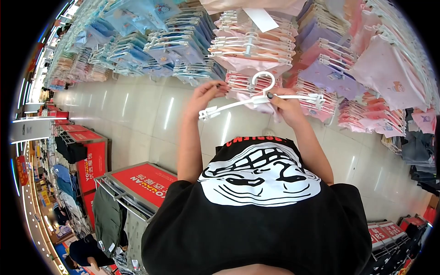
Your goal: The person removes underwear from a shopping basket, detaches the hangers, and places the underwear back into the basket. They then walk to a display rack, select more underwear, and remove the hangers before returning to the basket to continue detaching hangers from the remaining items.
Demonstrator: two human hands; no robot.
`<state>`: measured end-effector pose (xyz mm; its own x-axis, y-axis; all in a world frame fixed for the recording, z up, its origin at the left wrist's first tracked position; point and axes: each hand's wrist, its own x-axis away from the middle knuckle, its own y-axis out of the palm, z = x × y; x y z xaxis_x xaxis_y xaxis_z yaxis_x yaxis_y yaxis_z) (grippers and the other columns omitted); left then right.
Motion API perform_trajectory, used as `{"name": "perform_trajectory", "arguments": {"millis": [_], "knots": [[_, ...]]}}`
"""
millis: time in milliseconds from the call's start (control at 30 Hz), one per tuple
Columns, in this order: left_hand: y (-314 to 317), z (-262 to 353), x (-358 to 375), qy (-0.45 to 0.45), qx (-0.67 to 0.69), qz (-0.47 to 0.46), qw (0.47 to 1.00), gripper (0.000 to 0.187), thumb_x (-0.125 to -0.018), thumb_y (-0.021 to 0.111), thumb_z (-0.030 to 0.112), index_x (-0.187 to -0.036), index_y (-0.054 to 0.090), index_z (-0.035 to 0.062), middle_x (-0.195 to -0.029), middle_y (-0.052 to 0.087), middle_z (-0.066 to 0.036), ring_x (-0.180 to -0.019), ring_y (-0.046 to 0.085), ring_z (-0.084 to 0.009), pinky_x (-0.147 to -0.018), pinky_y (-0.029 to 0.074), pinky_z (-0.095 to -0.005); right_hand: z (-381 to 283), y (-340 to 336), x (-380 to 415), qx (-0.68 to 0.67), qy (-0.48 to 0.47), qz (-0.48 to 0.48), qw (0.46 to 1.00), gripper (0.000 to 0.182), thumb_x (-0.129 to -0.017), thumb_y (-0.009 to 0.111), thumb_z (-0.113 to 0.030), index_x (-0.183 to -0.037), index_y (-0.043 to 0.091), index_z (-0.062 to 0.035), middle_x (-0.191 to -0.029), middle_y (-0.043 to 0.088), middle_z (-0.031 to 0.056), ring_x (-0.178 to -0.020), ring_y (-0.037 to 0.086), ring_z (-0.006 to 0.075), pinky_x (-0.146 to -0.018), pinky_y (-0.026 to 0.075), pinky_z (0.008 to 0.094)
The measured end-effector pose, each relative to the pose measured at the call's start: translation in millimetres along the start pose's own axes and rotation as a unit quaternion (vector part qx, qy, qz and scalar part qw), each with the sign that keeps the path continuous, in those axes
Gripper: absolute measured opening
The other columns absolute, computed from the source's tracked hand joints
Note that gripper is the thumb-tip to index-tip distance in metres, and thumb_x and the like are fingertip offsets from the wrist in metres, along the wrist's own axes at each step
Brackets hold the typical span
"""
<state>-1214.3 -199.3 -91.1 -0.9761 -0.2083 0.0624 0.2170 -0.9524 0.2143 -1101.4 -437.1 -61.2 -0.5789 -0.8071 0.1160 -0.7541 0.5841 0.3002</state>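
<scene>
A tiled floor [151, 107] ran beneath the work, with clock positions taken from the middle of the head view. Blue garments [176, 52] hung in crowded rows at 11 o'clock, and pink and peach garments [256, 63] in similar rows at 12 to 1. Hazard noted: hangers so tightly packed might hook on anything brought among them. A red-topped stand [142, 180] at 8 o'clock served as the nearest holder of stock; its rail bore an olive garment [107, 213] and paler clothing beside it.

The white hanger [262, 97] was found between 1 and 2 o'clock, held in front of the pink rows, its hook uppermost and its left arm drooping. The right hand [288, 107], at 2 o'clock, was clamped on it near the centre, thumb across the bar. With support on one side only, the hanger could in the inspector's judgement swivel or dip. The left hand [208, 94], near 12 o'clock, was off the hanger, fingers curled; blur prevented telling whether the fingertips met or gripped anything.

A small pink cloth [266, 108] lay just below the hub, beside the right hand. Its attachment could not be determined; if unclipped, a loosened grip might drop it. The left end clip [205, 113] showed no cloth.
</scene>
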Motion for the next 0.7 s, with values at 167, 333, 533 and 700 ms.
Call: {"name": "perform_trajectory", "arguments": {"millis": [167, 333, 533, 700], "knots": [[39.4, -18.9, 0.9, -0.100, 0.010, -0.143, 0.985, 0.036, -0.084, 0.049, 0.020, -0.112, 0.049, -0.0031, -0.110, 0.053, -0.012, -0.101, 0.049, -0.0173, -0.088, 0.037, -0.0279, 0.5, 1.5, -0.7, -0.084, -0.076, -0.069, 0.991, 0.027, -0.077, 0.061, -0.020, -0.087, 0.060, 0.0056, -0.080, 0.059, 0.0071, -0.070, 0.052, 0.0116, -0.063, 0.041, 0.0215], [44.2, -24.8, -0.5, -0.135, 0.013, -0.197, 0.971, 0.043, -0.081, 0.055, 0.026, -0.114, 0.049, -0.0010, -0.108, 0.053, -0.007, -0.098, 0.048, -0.0142, -0.086, 0.036, -0.0271, -2.8, -0.5, 1.6, -0.042, -0.063, -0.086, 0.993, 0.024, -0.077, 0.062, -0.018, -0.088, 0.061, 0.0030, -0.081, 0.060, 0.0066, -0.073, 0.053, 0.0107, -0.065, 0.041, 0.0219], [44.4, -14.9, 5.6, -0.082, -0.096, -0.246, 0.961, 0.048, -0.074, 0.064, 0.018, -0.117, 0.045, 0.0035, -0.094, 0.054, -0.002, -0.079, 0.050, -0.0083, -0.069, 0.042, -0.0207, 1.6, -1.6, -0.5, -0.039, -0.037, -0.010, 0.999, 0.020, -0.077, 0.062, -0.017, -0.087, 0.062, 0.0009, -0.079, 0.060, 0.0051, -0.070, 0.053, 0.0096, -0.062, 0.042, 0.0219], [60.8, -6.5, 8.9, -0.029, -0.021, -0.186, 0.982, 0.055, -0.067, 0.069, 0.016, -0.115, 0.046, 0.0046, -0.106, 0.044, -0.003, -0.093, 0.044, -0.0118, -0.082, 0.037, -0.0268, 0.4, -0.1, -2.7, -0.005, -0.044, 0.019, 0.999, 0.018, -0.077, 0.061, -0.015, -0.086, 0.062, 0.0012, -0.078, 0.060, 0.0051, -0.068, 0.053, 0.0096, -0.061, 0.042, 0.0215]]}}
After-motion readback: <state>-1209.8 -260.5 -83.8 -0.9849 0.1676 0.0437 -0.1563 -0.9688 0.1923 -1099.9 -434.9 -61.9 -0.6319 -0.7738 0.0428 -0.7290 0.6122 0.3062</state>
